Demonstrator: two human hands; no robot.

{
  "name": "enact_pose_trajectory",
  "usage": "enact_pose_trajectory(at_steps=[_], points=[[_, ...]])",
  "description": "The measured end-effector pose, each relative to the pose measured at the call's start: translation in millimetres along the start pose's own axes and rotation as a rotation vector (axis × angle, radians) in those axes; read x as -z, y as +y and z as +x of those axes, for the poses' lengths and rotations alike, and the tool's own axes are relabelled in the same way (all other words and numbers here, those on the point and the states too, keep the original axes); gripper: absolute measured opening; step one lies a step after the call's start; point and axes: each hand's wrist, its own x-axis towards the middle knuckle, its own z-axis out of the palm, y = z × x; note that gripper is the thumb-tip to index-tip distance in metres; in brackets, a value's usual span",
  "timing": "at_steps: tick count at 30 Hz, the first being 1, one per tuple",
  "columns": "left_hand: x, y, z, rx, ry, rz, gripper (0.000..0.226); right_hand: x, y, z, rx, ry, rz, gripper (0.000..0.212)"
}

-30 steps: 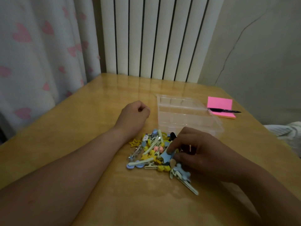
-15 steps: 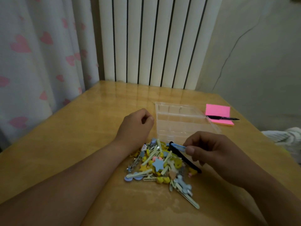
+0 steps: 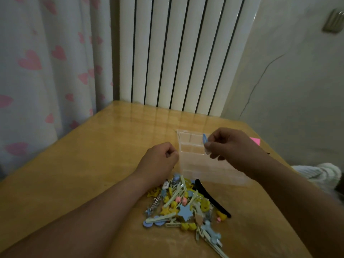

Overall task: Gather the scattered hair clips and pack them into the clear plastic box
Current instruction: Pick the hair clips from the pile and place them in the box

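Note:
A pile of colourful hair clips point(image 3: 183, 202) lies on the wooden table point(image 3: 83, 164) in front of me, with yellow, blue and pale green pieces and a long black clip point(image 3: 214, 199) at its right edge. Just behind the pile stands the clear plastic box point(image 3: 189, 146), open, with divided compartments. My right hand point(image 3: 229, 146) hovers over the box, its thumb and fingers pinching a small light blue hair clip point(image 3: 204, 139). My left hand point(image 3: 160, 161) rests as a fist on the table, against the box's left side.
A pink sticky-note pad point(image 3: 255, 140) peeks out behind my right hand. A white radiator point(image 3: 182, 53) stands behind the table's far edge and a heart-patterned curtain point(image 3: 46, 71) hangs at the left. Some pale fabric point(image 3: 320, 172) lies off the right edge.
My right hand has lifted the light blue clip out of the pile and carried it up over the box. The black clip stays in the pile. My left hand has kept its place.

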Motion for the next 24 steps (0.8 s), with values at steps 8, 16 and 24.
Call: enact_pose_trajectory(at_steps=[8,16,24], points=[[2,-1,2,0.012,0.045,-0.053,0.022,-47,-12,79,-0.245,-0.084,-0.163,0.014],[5,1,3,0.040,0.108,-0.081,0.022,-64,-3,89,-0.386,-0.180,-0.342,0.021],[4,-2,4,0.044,0.096,-0.069,0.023,-47,17,52,-0.058,0.137,-0.241,0.017]])
